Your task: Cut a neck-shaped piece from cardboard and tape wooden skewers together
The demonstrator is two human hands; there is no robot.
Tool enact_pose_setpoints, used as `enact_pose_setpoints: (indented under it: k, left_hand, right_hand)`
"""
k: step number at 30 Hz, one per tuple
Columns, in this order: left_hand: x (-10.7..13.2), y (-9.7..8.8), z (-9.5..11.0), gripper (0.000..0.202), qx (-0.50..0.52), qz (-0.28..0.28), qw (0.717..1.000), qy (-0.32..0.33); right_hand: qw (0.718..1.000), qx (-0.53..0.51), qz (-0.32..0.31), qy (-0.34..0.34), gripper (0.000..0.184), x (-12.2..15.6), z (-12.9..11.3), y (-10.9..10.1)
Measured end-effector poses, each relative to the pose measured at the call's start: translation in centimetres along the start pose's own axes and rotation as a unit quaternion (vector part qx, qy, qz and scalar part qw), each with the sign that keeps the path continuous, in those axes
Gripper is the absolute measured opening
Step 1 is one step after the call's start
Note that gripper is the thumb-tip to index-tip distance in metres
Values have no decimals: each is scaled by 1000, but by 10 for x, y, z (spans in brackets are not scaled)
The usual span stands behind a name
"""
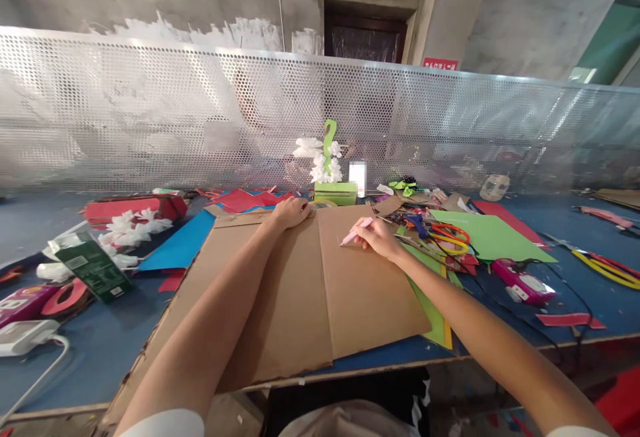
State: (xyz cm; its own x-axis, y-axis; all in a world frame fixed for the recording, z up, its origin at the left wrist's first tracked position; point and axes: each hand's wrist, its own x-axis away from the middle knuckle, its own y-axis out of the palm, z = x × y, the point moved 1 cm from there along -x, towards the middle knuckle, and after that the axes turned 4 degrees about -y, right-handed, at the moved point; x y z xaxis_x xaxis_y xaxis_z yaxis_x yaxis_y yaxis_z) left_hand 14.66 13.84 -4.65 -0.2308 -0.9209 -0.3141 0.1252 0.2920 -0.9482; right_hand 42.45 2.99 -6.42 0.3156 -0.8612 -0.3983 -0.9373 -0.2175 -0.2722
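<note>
Large brown cardboard sheet (300, 290) lies flat; my left hand (291, 213) presses its far edge, palm down, while my right hand (379, 238) grips a slim pink pen (356, 231). Firm pressure should stop it sliding.

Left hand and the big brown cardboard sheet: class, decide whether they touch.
Touching. The head view shows the left hand resting on the far edge of the big brown cardboard sheet.
</note>
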Motion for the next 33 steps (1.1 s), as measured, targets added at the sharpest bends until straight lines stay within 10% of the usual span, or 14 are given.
enact_pose_setpoints:
  k: [14, 33]
  left_hand:
    - [-1, 1, -1, 47, -1, -2, 1000, -6]
    - [0, 0, -1, 44, 1, 1, 1000, -4]
  right_hand:
    - [992, 107, -43, -50, 36, 1, -18, 36]
    - [992, 109, -41, -48, 34, 1, -11, 33]
